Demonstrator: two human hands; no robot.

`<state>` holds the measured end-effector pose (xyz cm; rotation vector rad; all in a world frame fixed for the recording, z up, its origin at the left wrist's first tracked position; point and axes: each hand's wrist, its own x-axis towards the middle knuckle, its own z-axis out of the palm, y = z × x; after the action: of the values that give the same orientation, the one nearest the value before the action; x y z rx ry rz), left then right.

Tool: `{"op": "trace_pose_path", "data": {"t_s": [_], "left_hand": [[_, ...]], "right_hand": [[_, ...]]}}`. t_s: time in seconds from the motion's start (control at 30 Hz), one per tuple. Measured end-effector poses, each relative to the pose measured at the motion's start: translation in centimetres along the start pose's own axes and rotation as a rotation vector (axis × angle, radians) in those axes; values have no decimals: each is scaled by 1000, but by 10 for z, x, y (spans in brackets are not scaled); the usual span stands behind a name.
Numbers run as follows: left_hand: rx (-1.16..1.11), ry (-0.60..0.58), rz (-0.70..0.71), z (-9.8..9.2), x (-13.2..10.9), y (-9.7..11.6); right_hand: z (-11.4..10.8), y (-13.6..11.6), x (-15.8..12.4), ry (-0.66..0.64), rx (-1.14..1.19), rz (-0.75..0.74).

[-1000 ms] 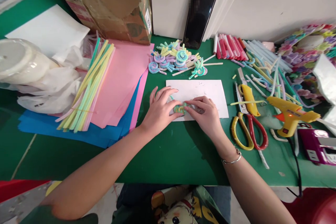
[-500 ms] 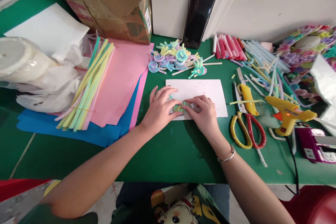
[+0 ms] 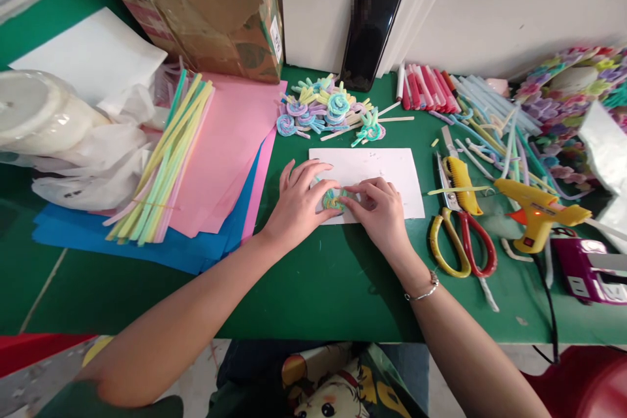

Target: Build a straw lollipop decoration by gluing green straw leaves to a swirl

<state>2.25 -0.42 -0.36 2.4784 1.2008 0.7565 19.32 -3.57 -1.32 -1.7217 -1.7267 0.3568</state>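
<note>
A small coil of green and yellow pipe cleaner (image 3: 333,199) is held low over a white card (image 3: 372,163). My left hand (image 3: 301,199) grips its left side between thumb and index finger, the other fingers arched above. From the right, my right hand (image 3: 379,206) pinches the coil's edge with thumb and forefinger. Fingers partly cover the coil, so its full shape is hidden. Just beyond the card lies a pile of finished pipe-cleaner spirals (image 3: 337,108) in blue, lilac and yellow.
Scissors (image 3: 460,228) and a yellow glue gun (image 3: 531,212) with its cord lie to the right, near a purple power strip (image 3: 588,268). Pipe cleaners (image 3: 161,170) rest on coloured sheets at left. A phone (image 3: 375,29) leans at the back beside a cardboard box (image 3: 210,13).
My left index finger has lifted slightly, and more of the coil shows between my fingers. Both hands otherwise keep their places.
</note>
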Motion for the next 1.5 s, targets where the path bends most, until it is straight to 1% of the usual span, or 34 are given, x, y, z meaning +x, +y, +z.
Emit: {"op": "trace_pose_path", "data": {"t_s": [0.27, 0.67, 0.77, 0.87, 0.97, 1.5], "left_hand": [[11, -75, 47, -1, 0, -2], [-13, -89, 49, 1, 2, -3], [-18, -96, 42, 0, 3, -3], [-22, -94, 36, 1, 3, -4], [-25, -86, 36, 1, 3, -4], [-39, -88, 27, 2, 3, -5]], "right_hand": [[1, 1, 0, 6, -2, -10], [1, 3, 1, 5, 18, -6], [-2, 6, 2, -34, 48, -28], [-7, 8, 3, -108, 81, -78], [-11, 9, 4, -147, 76, -83], [-9, 9, 4, -128, 50, -73]]}}
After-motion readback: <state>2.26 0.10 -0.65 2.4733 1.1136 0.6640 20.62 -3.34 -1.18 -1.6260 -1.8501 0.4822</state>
